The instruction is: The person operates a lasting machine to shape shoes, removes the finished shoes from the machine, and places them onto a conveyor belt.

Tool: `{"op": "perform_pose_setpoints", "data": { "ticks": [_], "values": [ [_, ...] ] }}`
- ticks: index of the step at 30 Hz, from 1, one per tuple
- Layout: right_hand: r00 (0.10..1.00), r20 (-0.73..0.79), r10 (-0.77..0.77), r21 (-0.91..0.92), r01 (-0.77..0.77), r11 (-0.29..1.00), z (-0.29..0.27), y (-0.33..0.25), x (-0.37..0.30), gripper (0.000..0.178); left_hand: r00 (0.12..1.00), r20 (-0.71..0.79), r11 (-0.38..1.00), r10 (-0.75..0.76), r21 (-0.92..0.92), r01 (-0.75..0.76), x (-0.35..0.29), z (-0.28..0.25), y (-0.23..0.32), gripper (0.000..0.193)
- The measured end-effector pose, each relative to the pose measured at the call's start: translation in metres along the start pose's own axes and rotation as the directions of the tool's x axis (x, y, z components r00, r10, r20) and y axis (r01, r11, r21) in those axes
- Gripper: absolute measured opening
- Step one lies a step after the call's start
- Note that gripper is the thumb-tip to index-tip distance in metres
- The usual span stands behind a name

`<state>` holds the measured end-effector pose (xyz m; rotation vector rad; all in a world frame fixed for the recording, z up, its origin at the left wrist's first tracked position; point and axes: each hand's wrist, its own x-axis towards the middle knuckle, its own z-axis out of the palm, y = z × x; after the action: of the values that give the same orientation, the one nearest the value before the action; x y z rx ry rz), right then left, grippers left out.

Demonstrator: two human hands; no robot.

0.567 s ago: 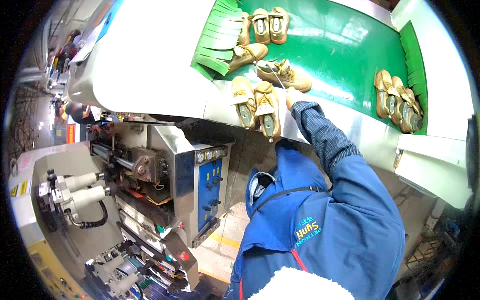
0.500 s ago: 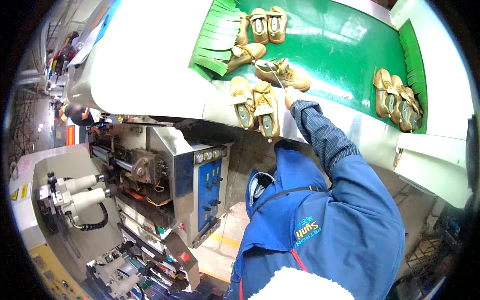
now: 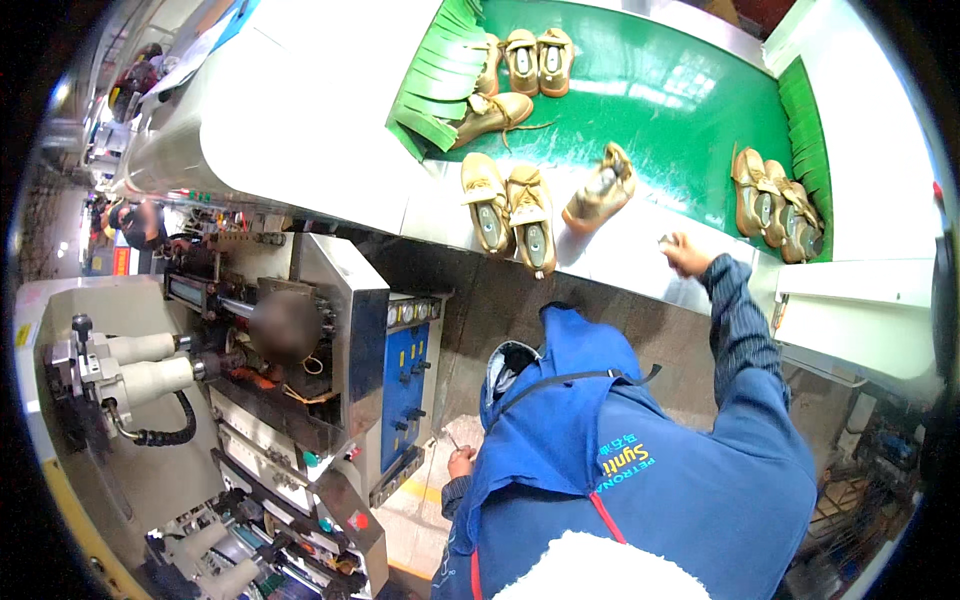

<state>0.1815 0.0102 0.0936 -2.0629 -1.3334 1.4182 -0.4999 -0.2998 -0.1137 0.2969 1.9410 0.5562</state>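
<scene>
My right hand point(image 3: 685, 256) is over the front ledge of the green conveyor, apart from the shoes. Its fingers are curled closed; what they hold, if anything, I cannot make out. To its left a single tan shoe point(image 3: 601, 192) is tilted and slightly blurred at the belt's front edge; whether it rests there I cannot tell. A pair of tan lace-up shoes point(image 3: 510, 215) lies on the ledge further left. Low down by my left side, my left hand point(image 3: 461, 462) is closed on a thin stick-like tool point(image 3: 452, 440), mostly hidden by my blue jacket.
The green belt point(image 3: 660, 110) carries more tan shoes point(image 3: 538, 62) at the back left and several point(image 3: 778, 205) by the right-hand green strip curtain point(image 3: 808, 130). A machine with a blue control panel point(image 3: 405, 385) and cylinders stands at the left. A person point(image 3: 140, 225) is far left.
My right hand has left the tan shoe and moved right. That shoe has turned and come nearer the front edge. My left hand has come into view with the thin tool.
</scene>
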Motion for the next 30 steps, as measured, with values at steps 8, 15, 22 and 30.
{"op": "perform_pose_setpoints", "data": {
  "ticks": [8,15,22,30],
  "values": [
    [0.899,-0.436,0.040,-0.286,-0.181,0.941,0.175,0.081,-0.068,0.030,0.973,0.223,0.974,-0.061,0.224,0.010,0.059,-0.028,0.020,0.023],
    [0.860,-0.492,0.133,-0.242,-0.283,0.928,0.205,0.062,-0.085,0.030,0.939,0.344,0.898,-0.017,0.418,-0.137,0.093,-0.047,0.033,0.013],
    [0.847,-0.512,0.143,-0.227,-0.293,0.929,0.207,0.076,-0.080,0.031,0.973,0.202,0.985,-0.112,0.151,0.082,0.086,-0.046,0.050,0.013],
    [0.814,-0.579,-0.046,-0.201,-0.088,0.976,0.206,0.105,-0.073,0.025,0.968,0.235,0.969,0.087,0.206,-0.137,0.074,-0.042,0.011,0.018]
  ]
}}
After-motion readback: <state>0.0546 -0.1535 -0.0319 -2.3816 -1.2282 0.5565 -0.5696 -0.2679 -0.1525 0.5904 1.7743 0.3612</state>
